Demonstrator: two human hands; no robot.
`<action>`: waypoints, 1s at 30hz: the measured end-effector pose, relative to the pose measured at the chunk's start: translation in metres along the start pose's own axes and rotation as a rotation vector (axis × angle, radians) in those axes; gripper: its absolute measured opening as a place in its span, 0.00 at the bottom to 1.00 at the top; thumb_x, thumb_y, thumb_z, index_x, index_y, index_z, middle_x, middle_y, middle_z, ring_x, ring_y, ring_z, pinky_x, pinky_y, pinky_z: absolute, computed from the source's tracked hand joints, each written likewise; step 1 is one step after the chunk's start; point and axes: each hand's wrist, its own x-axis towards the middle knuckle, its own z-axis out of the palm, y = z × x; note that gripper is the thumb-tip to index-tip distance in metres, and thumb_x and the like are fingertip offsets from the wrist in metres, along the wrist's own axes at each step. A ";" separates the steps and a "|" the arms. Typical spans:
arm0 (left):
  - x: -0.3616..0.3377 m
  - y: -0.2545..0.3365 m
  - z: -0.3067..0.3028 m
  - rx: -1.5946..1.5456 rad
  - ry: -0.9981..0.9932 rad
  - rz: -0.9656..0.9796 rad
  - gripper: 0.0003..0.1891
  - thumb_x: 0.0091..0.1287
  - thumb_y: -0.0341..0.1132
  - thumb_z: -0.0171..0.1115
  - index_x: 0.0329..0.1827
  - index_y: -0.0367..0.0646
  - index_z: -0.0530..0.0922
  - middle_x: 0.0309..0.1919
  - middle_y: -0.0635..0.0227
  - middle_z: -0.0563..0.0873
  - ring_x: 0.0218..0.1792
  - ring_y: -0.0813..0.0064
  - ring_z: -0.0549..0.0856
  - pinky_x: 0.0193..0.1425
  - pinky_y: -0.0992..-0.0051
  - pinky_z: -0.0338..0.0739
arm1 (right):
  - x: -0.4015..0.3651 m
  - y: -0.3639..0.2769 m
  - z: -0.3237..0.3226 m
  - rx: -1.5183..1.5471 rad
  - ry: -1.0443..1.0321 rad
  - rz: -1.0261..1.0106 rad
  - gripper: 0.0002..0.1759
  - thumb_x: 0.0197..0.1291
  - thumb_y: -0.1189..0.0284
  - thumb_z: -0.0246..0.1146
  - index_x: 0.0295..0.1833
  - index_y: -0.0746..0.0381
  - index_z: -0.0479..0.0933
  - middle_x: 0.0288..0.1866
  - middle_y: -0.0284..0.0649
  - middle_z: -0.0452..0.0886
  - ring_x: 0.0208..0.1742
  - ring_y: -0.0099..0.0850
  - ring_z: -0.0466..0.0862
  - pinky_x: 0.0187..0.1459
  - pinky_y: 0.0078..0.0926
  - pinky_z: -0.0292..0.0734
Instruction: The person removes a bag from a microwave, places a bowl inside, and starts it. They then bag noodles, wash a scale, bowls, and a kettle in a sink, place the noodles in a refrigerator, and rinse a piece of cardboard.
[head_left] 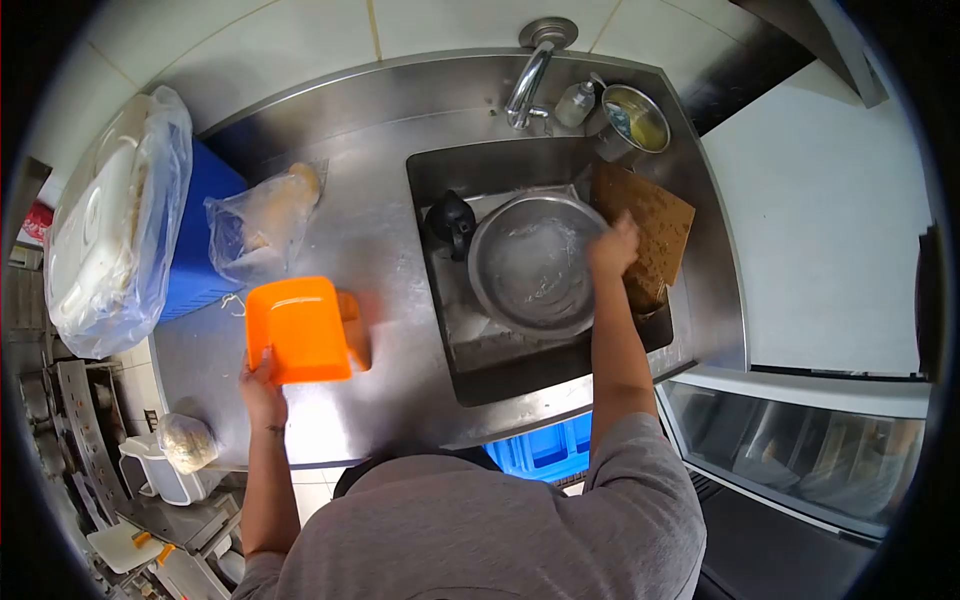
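Note:
My left hand [262, 388] grips the near-left side of an orange plastic container [298, 330], with the thumb over its wall. The container is above the steel counter, and a second orange-brown shape [355, 332] shows at its right side. My right hand [612, 250] is closed at the right rim of a round metal bowl [540, 265] in the sink; its fingertips are partly hidden. Cloudy, sudsy water shows inside the bowl. Right beside this hand, a brown board [655, 225] leans in the sink.
A black jug-like item [452, 218] sits left of the bowl. Behind the sink are a faucet [530, 85], a soap bottle [575, 103] and a metal pot [636, 118]. Bagged bread [270, 220] and a blue cooler [200, 230] stand left.

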 end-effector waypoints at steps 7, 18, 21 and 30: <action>0.079 -0.008 0.125 -0.086 -0.010 0.059 0.16 0.70 0.29 0.52 0.59 0.35 0.70 0.51 0.63 0.80 0.51 0.70 0.81 0.57 0.70 0.75 | 0.080 -0.121 0.079 -0.055 0.162 -0.670 0.35 0.59 0.73 0.49 0.74 0.63 0.52 0.77 0.50 0.48 0.76 0.44 0.54 0.73 0.49 0.46; 0.115 0.001 0.186 0.013 0.078 0.276 0.22 0.71 0.36 0.53 0.65 0.38 0.65 0.59 0.61 0.75 0.62 0.69 0.73 0.66 0.68 0.66 | 0.213 -0.089 0.003 0.367 0.467 -0.454 0.16 0.48 0.78 0.55 0.43 0.66 0.81 0.49 0.52 0.81 0.51 0.49 0.80 0.53 0.41 0.74; 0.113 -0.016 0.180 0.188 0.075 0.364 0.21 0.71 0.35 0.53 0.65 0.39 0.66 0.59 0.61 0.75 0.61 0.70 0.73 0.65 0.70 0.66 | 0.291 -0.058 0.038 0.157 -0.037 -0.376 0.16 0.54 0.75 0.54 0.47 0.68 0.79 0.49 0.55 0.81 0.53 0.52 0.79 0.53 0.43 0.74; 0.117 -0.008 0.187 0.288 0.099 0.190 0.19 0.66 0.27 0.51 0.61 0.40 0.69 0.49 0.65 0.80 0.46 0.72 0.82 0.47 0.73 0.78 | 0.311 -0.069 0.041 0.500 0.103 -0.078 0.20 0.54 0.72 0.53 0.53 0.67 0.75 0.52 0.60 0.78 0.50 0.48 0.81 0.52 0.40 0.73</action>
